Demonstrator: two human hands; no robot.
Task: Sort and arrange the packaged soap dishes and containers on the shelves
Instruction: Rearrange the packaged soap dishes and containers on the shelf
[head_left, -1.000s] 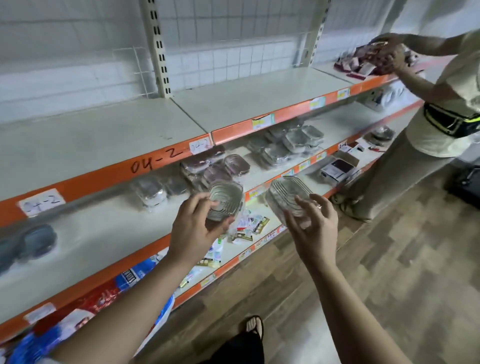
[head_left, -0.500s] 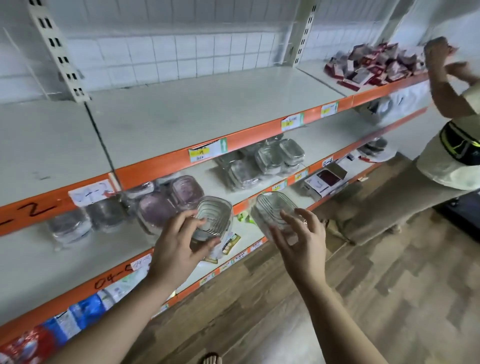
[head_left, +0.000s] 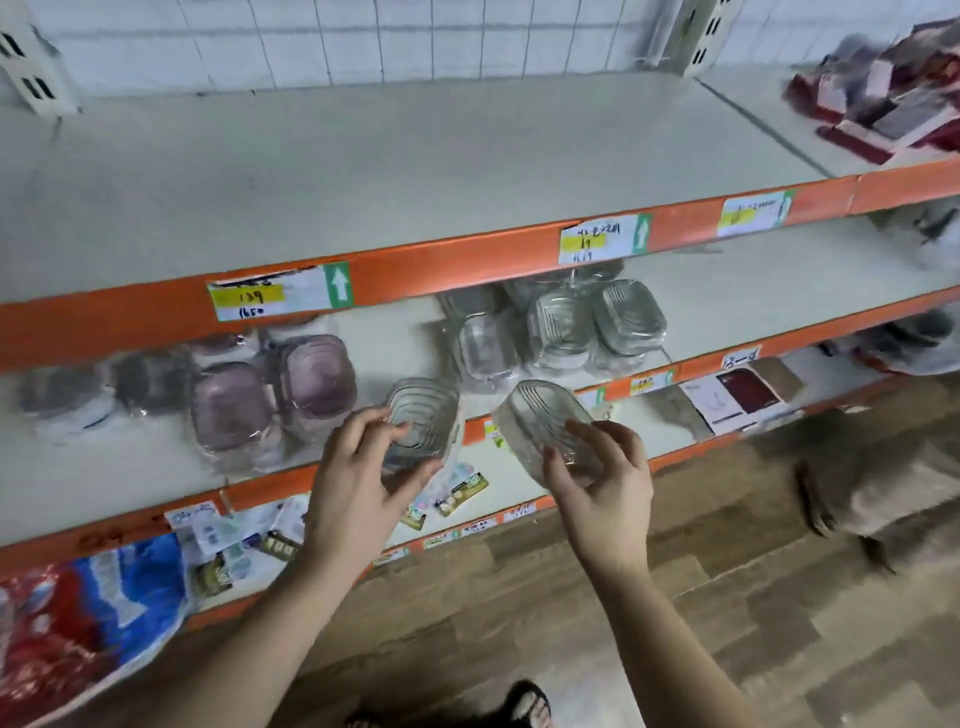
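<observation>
My left hand (head_left: 358, 483) grips a clear ribbed soap dish (head_left: 423, 415) in plastic wrap, held in front of the middle shelf (head_left: 753, 291). My right hand (head_left: 602, 478) grips a second clear ribbed soap dish (head_left: 540, 415) just to the right, tilted. On the middle shelf behind them stand several wrapped clear soap dishes (head_left: 587, 325) and, further left, purple soap dishes (head_left: 275, 395) with darker grey ones (head_left: 124, 384) beside them.
The top shelf (head_left: 363, 171) has red packets (head_left: 883, 104) at its far right. Orange shelf edges carry price labels (head_left: 280, 296). The lower shelf holds small packets (head_left: 457, 488), a boxed item (head_left: 737, 395) and a red-blue bag (head_left: 88, 623). Another person's feet (head_left: 852, 509) stand at right.
The view has closed in on the shelves and shifted right. Both hands keep their dishes and have come nearer the middle shelf. The other person has mostly left the view.
</observation>
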